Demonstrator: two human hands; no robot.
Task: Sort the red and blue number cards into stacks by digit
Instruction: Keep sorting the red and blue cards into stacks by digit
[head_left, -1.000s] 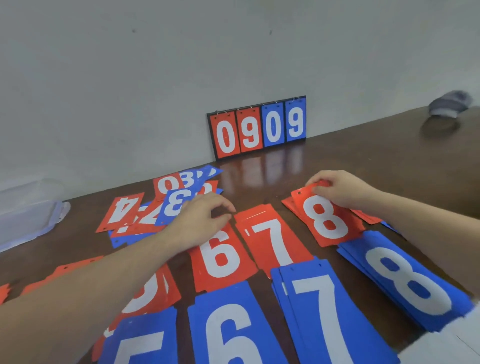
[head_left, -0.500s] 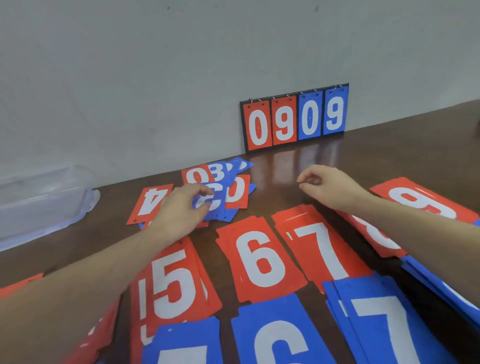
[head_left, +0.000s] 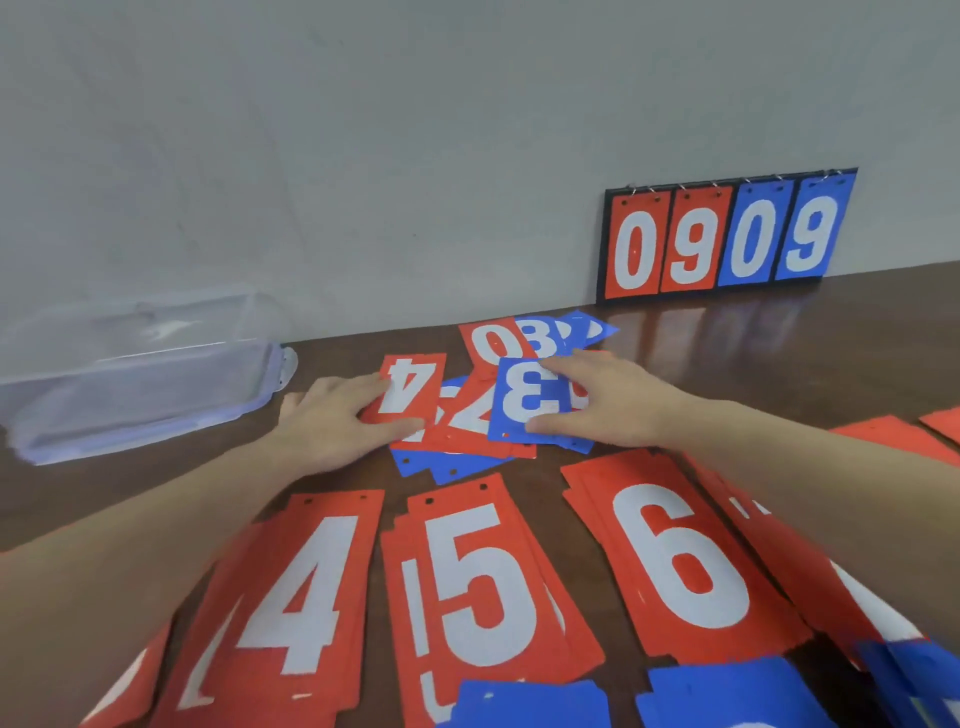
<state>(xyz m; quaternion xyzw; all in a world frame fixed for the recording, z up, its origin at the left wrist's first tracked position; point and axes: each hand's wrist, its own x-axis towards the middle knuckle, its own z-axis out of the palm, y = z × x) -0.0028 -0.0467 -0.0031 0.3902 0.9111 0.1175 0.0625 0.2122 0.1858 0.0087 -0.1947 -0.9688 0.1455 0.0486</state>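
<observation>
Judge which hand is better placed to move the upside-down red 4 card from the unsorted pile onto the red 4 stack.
Left. The left hand already rests on the upside-down red 4 card, directly beyond the red 4 stack. The right hand holds the blue 3 card.

Dark wooden table (head_left: 857, 332) with card stacks (head_left: 467, 582), clear plastic box (head_left: 130, 374), scoreboard (head_left: 727, 236).
</observation>
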